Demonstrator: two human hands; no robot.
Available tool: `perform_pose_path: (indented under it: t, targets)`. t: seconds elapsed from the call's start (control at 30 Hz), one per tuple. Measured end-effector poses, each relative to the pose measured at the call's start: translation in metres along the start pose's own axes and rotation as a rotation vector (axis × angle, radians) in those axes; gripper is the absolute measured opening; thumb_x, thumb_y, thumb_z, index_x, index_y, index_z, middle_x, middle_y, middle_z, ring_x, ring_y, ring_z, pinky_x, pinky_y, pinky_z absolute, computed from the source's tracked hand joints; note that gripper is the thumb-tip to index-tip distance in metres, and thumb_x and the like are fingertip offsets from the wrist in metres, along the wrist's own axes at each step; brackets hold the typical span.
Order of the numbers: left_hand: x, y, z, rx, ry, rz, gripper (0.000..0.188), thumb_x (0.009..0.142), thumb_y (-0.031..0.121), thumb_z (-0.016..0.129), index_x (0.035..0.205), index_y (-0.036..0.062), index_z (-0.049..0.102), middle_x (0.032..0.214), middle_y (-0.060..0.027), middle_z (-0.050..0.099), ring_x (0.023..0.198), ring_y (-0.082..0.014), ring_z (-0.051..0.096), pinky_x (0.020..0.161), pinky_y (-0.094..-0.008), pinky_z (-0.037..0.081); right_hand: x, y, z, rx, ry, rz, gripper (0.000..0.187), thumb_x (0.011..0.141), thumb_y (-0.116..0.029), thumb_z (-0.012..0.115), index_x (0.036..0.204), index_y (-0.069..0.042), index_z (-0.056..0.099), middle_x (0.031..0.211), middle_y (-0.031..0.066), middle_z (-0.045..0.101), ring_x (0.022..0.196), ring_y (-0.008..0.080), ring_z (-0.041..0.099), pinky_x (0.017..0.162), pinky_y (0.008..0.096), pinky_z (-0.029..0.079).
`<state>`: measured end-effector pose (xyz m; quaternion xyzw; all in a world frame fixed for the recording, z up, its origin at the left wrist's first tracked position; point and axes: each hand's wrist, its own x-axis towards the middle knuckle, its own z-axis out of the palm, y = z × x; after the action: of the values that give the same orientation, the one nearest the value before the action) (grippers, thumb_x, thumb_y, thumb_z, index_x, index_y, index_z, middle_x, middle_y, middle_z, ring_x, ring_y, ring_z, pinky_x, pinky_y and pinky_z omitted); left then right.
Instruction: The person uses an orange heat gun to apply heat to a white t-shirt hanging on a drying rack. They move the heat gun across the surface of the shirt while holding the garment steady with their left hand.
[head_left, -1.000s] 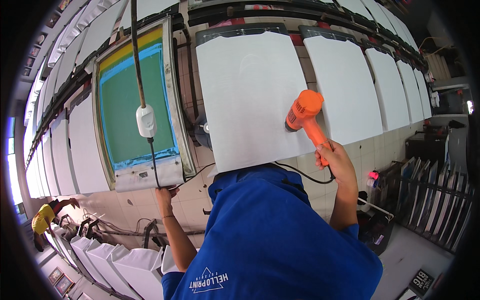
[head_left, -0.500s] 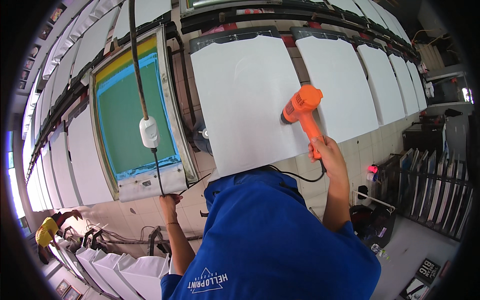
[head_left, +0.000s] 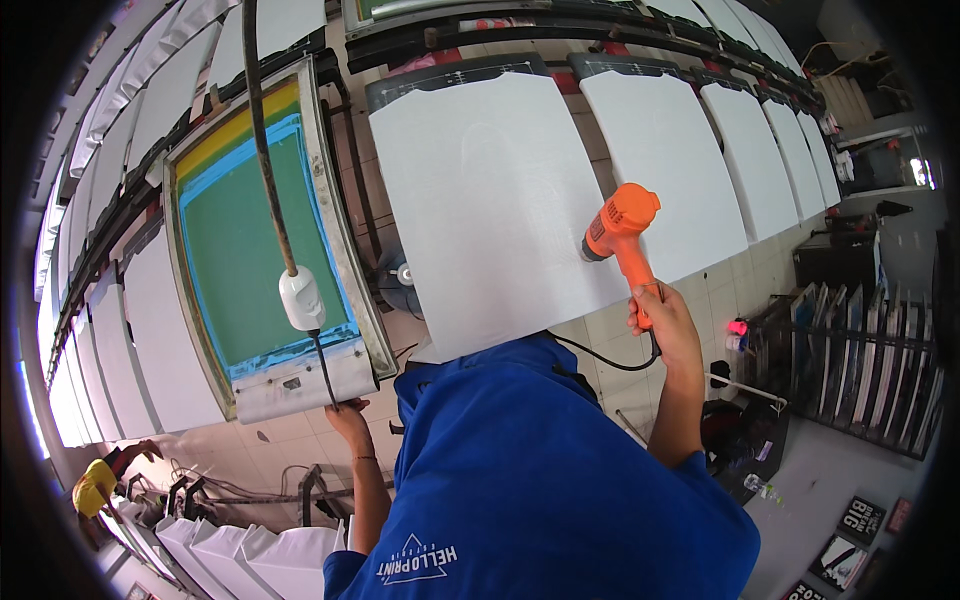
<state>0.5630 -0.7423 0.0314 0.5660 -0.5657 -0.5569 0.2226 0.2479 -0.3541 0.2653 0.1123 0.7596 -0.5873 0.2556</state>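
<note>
My right hand (head_left: 665, 320) is wrapped round the handle of an orange heat gun (head_left: 628, 225). Its dark nozzle points left, over the right side of a white fabric panel (head_left: 480, 200) laid on a flat printing board; I cannot tell the gap between them. Low on the left, my left hand (head_left: 348, 422) has its fingers closed on a black cord (head_left: 322, 360). That cord comes down from a white plug connector (head_left: 301, 298) hanging on a long cable. Behind the cord lies a framed printing screen (head_left: 250, 250) with green mesh and blue tape.
More white panels on boards (head_left: 665, 165) line up to the right. Beyond them runs a dark metal rail (head_left: 560, 38). A rack of upright frames (head_left: 860, 375) stands at the right. A person in a yellow top (head_left: 95, 488) is at the far left. White-covered boards (head_left: 240, 555) sit at lower left.
The heat gun and my right hand have shifted right and a little toward me. My left hand stays on the cord, slightly lower in view. The whole view has drifted slightly.
</note>
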Motion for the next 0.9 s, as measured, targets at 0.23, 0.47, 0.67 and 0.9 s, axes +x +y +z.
perform_pose_path:
  t: [0.23,0.47,0.67,0.9]
  targets:
    - [0.003,-0.007,0.002,-0.018,0.026,0.014,0.017,0.09,-0.001,0.032,0.092,-0.0045,0.049,0.066,-0.0098,0.054,0.054,-0.0169,0.055,0.045,-0.0305,0.053,-0.012,0.006,-0.002,0.007,0.041,0.01,0.032,0.091,-0.03,0.061,0.098,0.001,0.056,0.076,0.0031,0.058,0.061,0.0098,0.057,0.051,0.0228,0.045]
    - [0.0,-0.005,0.003,-0.04,0.045,0.034,0.017,0.09,0.0,0.032,0.089,-0.004,0.049,0.065,-0.0093,0.053,0.052,-0.0164,0.054,0.045,-0.0297,0.052,0.004,0.002,0.017,0.066,0.065,-0.04,0.032,0.091,-0.03,0.061,0.098,0.001,0.056,0.076,0.0032,0.058,0.061,0.0093,0.057,0.051,0.0228,0.046]
    - [-0.006,0.001,0.003,-0.05,0.053,0.067,0.018,0.092,0.003,0.033,0.086,-0.0028,0.049,0.062,-0.0083,0.052,0.049,-0.0158,0.052,0.044,-0.0287,0.049,0.019,-0.003,0.022,0.082,0.081,-0.025,0.028,0.09,-0.029,0.061,0.095,-0.001,0.056,0.075,0.0034,0.059,0.06,0.0093,0.057,0.051,0.0219,0.046]
    - [-0.001,-0.008,0.002,-0.04,0.05,0.072,0.017,0.092,0.003,0.034,0.088,-0.0033,0.049,0.063,-0.0084,0.053,0.05,-0.0155,0.052,0.044,-0.0283,0.049,0.044,-0.012,0.031,0.128,0.077,-0.041,0.027,0.091,-0.028,0.061,0.094,-0.002,0.056,0.075,0.0029,0.058,0.06,0.0096,0.056,0.051,0.0231,0.045]
